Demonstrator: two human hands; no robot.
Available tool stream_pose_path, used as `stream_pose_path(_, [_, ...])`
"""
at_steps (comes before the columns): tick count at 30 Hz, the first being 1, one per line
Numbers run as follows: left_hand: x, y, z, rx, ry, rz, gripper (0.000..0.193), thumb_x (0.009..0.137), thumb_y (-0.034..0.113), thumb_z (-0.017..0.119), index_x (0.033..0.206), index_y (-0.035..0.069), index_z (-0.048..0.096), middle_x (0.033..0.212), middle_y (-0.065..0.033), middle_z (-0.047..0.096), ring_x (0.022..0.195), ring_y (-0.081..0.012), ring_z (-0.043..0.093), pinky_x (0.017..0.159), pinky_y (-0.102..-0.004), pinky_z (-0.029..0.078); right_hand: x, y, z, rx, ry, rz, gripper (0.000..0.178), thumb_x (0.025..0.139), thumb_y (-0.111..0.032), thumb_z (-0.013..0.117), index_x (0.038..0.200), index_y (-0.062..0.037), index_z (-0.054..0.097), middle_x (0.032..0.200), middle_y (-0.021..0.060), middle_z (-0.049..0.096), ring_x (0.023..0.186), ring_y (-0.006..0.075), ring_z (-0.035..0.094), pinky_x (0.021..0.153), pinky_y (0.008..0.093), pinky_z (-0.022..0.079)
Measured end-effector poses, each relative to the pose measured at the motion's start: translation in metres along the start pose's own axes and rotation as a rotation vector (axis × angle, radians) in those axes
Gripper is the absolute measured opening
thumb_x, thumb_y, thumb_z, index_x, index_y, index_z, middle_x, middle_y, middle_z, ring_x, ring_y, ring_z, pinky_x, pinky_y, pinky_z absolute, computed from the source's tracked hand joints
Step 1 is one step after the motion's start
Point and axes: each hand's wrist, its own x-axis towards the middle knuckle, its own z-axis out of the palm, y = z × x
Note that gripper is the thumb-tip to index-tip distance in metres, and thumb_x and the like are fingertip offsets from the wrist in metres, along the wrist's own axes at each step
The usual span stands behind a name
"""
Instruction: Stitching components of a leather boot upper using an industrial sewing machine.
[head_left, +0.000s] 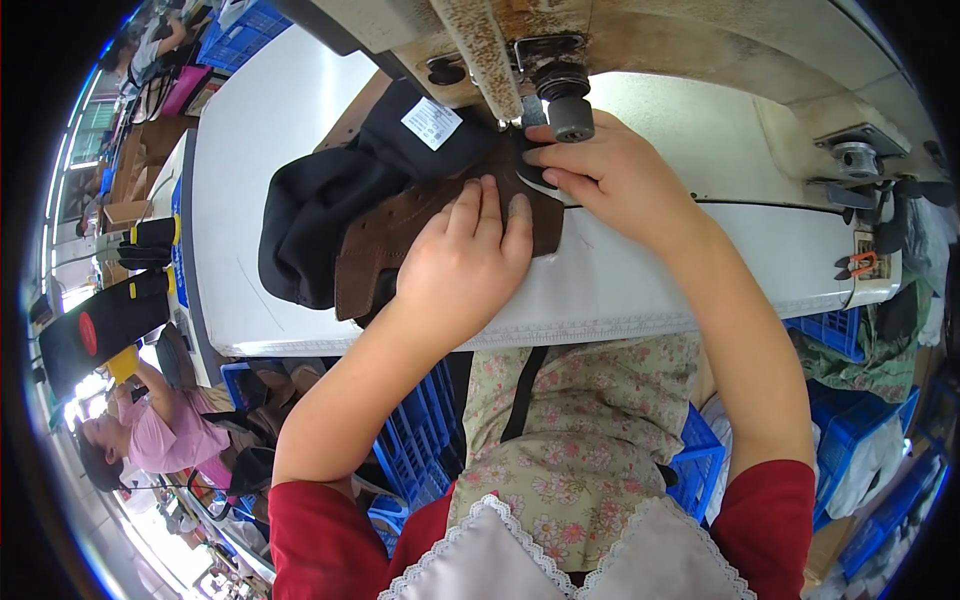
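A brown leather shoe upper with a row of punched holes lies on the white sewing table. Bunched black fabric lining is joined to it and carries a white label. My left hand rests flat on the leather, its fingers stretched toward the presser foot area. Close to the right of the needle, my right hand pinches the edge of a black padded piece with a pale rim. The needle's exact contact with the work is hidden.
The sewing machine's worn head overhangs the work from above. Orange-handled snips sit at the table's right end. Blue crates stand below the table. Another person in pink works at the left, near black-and-yellow equipment.
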Motion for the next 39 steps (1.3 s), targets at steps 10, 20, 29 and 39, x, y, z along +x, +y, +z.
stream_pose_path(10, [-0.0003,-0.0019,-0.0020,-0.034,-0.008,0.009,0.045,0.075,0.015,0.061,0.118,0.002,0.065,0.115,-0.0258,0.068,0.106,-0.0334,0.066,0.075,-0.0350,0.057,-0.0011,-0.0019,0.0000,-0.041,-0.001,-0.006,0.021,0.081,-0.011,0.070,0.101,-0.0084,0.077,0.113,0.0049,0.072,0.106,0.0266,0.061,0.092,0.0378,0.052])
stream_pose_path(20, [0.0021,0.0010,-0.0027,-0.035,-0.017,0.005,0.044,0.075,0.015,0.061,0.117,0.001,0.066,0.114,-0.0265,0.068,0.106,-0.0345,0.066,0.077,-0.0356,0.057,-0.0021,-0.0037,0.0001,-0.072,0.012,-0.021,0.021,0.078,-0.009,0.070,0.099,-0.0075,0.076,0.106,0.0052,0.070,0.108,0.0280,0.060,0.092,0.0391,0.052])
stream_pose_path(29, [0.0031,0.0003,-0.0027,-0.044,-0.018,0.003,0.044,0.075,0.015,0.061,0.117,0.001,0.066,0.114,-0.0266,0.068,0.105,-0.0349,0.067,0.078,-0.0359,0.057,-0.0012,-0.0053,-0.0025,-0.043,0.008,-0.007,0.021,0.078,-0.008,0.070,0.098,-0.0059,0.075,0.104,0.0057,0.070,0.109,0.0278,0.061,0.091,0.0387,0.052])
stream_pose_path(39, [0.0070,0.0069,-0.0023,-0.016,-0.016,-0.011,0.043,0.075,0.016,0.061,0.116,0.002,0.066,0.112,-0.0261,0.069,0.104,-0.0344,0.067,0.076,-0.0355,0.057,-0.0015,-0.0007,-0.0035,-0.012,0.038,-0.018,0.020,0.077,-0.006,0.071,0.096,-0.0047,0.075,0.103,0.0068,0.071,0.107,0.0284,0.062,0.090,0.0386,0.053])
